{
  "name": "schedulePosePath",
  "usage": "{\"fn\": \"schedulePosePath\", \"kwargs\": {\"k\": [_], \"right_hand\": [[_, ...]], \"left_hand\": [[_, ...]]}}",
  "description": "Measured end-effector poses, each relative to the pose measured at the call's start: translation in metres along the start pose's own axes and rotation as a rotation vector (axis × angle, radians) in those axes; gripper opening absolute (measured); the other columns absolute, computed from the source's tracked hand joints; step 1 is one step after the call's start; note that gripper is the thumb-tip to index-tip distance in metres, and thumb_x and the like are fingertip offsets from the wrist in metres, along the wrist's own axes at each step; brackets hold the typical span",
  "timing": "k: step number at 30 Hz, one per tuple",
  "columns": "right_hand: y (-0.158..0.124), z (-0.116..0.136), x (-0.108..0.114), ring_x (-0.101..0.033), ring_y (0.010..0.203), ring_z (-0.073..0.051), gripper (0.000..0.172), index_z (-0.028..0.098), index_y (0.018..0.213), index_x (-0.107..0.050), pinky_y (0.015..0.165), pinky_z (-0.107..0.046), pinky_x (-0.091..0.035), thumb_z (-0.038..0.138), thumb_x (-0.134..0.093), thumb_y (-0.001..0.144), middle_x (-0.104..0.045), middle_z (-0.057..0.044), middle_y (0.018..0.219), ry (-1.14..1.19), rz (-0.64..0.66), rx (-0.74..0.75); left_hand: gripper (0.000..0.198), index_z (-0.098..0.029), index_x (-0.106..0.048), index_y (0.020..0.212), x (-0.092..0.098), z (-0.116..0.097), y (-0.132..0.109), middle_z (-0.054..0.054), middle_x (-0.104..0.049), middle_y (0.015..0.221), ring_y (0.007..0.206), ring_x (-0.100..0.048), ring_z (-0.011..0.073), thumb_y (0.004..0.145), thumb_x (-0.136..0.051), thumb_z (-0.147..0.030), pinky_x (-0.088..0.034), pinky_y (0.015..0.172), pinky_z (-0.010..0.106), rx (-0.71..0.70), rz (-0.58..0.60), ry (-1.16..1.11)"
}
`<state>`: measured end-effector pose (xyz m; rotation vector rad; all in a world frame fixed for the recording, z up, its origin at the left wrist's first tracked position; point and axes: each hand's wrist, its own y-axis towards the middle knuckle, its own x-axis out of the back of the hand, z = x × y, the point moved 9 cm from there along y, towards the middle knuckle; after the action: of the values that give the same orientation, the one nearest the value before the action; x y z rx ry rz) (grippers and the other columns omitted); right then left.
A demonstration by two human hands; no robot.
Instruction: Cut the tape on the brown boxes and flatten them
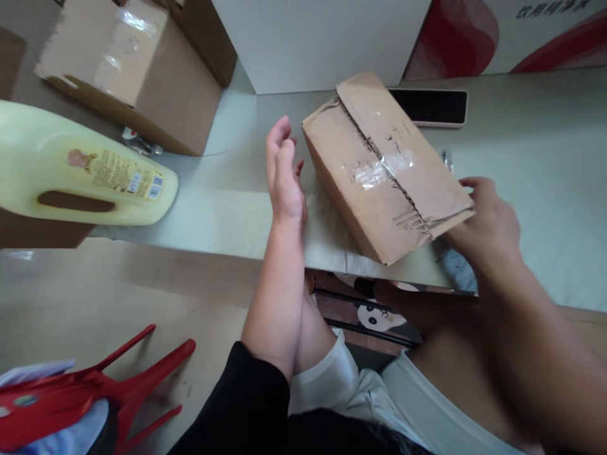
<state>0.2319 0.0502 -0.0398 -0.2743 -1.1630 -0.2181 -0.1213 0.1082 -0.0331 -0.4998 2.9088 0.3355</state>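
A worn cardboard box [379,164] with torn tape lies tilted on the pale table [227,208], one corner near the front edge. My right hand [488,221] grips the box's near right corner, fingers curled under the edge. My left hand [283,174] stands edge-on just left of the box, fingers stretched out and together, holding nothing, not quite touching the cardboard.
A large yellow bottle [80,170] with a handle lies at the left. A bigger cardboard box [137,69] stands at the back left. A black phone [434,106] lies behind the small box. A red stool [95,392] sits on the floor at lower left.
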Motion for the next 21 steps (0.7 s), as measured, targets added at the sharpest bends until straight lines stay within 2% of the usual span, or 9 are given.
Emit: {"fn": "schedulePosePath", "kwargs": {"k": [2, 5, 8, 11, 14, 16, 19, 21], "right_hand": [[-0.002, 0.001, 0.005, -0.059, 0.079, -0.026, 0.057, 0.024, 0.124, -0.062, 0.064, -0.036, -0.035, 0.041, -0.062, 0.069, -0.071, -0.009, 0.096, -0.004, -0.043, 0.0], [-0.003, 0.003, 0.005, -0.062, 0.089, -0.03, 0.059, 0.022, 0.127, -0.063, 0.066, -0.037, -0.036, 0.046, -0.061, 0.073, -0.072, -0.013, 0.107, -0.083, -0.007, -0.018], [-0.001, -0.002, 0.001, -0.061, 0.086, -0.029, 0.066, 0.019, 0.138, -0.057, 0.069, -0.038, -0.038, 0.042, -0.062, 0.076, -0.072, -0.012, 0.103, -0.11, 0.089, -0.087], [0.005, -0.006, 0.003, -0.059, 0.085, -0.026, 0.055, 0.017, 0.125, -0.064, 0.075, -0.037, -0.041, 0.032, -0.064, 0.073, -0.069, -0.009, 0.098, -0.028, 0.056, -0.094], [0.008, -0.011, 0.005, -0.054, 0.077, -0.021, 0.029, 0.02, 0.099, -0.066, 0.074, -0.036, -0.041, 0.029, -0.062, 0.071, -0.063, -0.004, 0.085, 0.177, -0.032, -0.095], [0.006, -0.011, 0.009, -0.052, 0.071, -0.018, 0.021, 0.021, 0.092, -0.059, 0.072, -0.035, -0.042, 0.03, -0.059, 0.074, -0.062, -0.002, 0.083, 0.344, -0.111, -0.081], [0.001, 0.002, 0.016, -0.051, 0.062, -0.015, 0.028, 0.024, 0.105, -0.048, 0.064, -0.033, -0.042, 0.029, -0.054, 0.078, -0.061, 0.001, 0.081, 0.588, -0.152, -0.011], [-0.004, 0.022, 0.032, -0.051, 0.057, -0.013, 0.034, 0.025, 0.111, -0.045, 0.06, -0.031, -0.042, 0.027, -0.054, 0.079, -0.059, 0.003, 0.078, 0.725, -0.172, 0.103]], "left_hand": [[0.063, -0.039, -0.058, 0.13, -0.017, -0.01, -0.002, 0.003, -0.054, 0.151, 0.148, -0.045, 0.0264, 0.08, -0.067, -0.076, -0.042, 0.12, 0.042, -0.08, 0.103, 0.019], [0.072, -0.039, -0.058, 0.131, -0.034, -0.013, -0.004, 0.005, -0.064, 0.133, 0.139, -0.055, 0.0286, 0.073, -0.072, -0.079, -0.044, 0.117, 0.044, -0.101, 0.201, 0.049], [0.072, -0.038, -0.058, 0.13, -0.033, -0.013, -0.005, 0.005, -0.066, 0.109, 0.123, -0.063, 0.0291, 0.072, -0.074, -0.077, -0.049, 0.108, 0.046, -0.086, 0.177, 0.094], [0.068, -0.034, -0.058, 0.126, -0.027, -0.014, -0.006, 0.006, -0.061, 0.099, 0.118, -0.062, 0.029, 0.073, -0.077, -0.072, -0.051, 0.103, 0.045, -0.086, 0.126, 0.075], [0.065, -0.033, -0.059, 0.123, -0.024, -0.016, -0.007, 0.007, -0.061, 0.105, 0.119, -0.061, 0.0295, 0.072, -0.08, -0.068, -0.051, 0.101, 0.044, -0.09, 0.106, 0.065], [0.063, -0.033, -0.059, 0.122, -0.025, -0.019, -0.007, 0.008, -0.062, 0.113, 0.12, -0.06, 0.0297, 0.073, -0.079, -0.068, -0.05, 0.102, 0.044, -0.117, 0.117, 0.07], [0.059, -0.032, -0.061, 0.121, -0.028, -0.024, -0.007, 0.008, -0.063, 0.123, 0.123, -0.059, 0.0287, 0.077, -0.074, -0.069, -0.048, 0.106, 0.043, -0.181, 0.153, 0.103], [0.055, -0.03, -0.063, 0.119, -0.029, -0.025, -0.006, 0.008, -0.064, 0.124, 0.124, -0.059, 0.0279, 0.08, -0.071, -0.068, -0.047, 0.109, 0.043, -0.199, 0.159, 0.137]]}}
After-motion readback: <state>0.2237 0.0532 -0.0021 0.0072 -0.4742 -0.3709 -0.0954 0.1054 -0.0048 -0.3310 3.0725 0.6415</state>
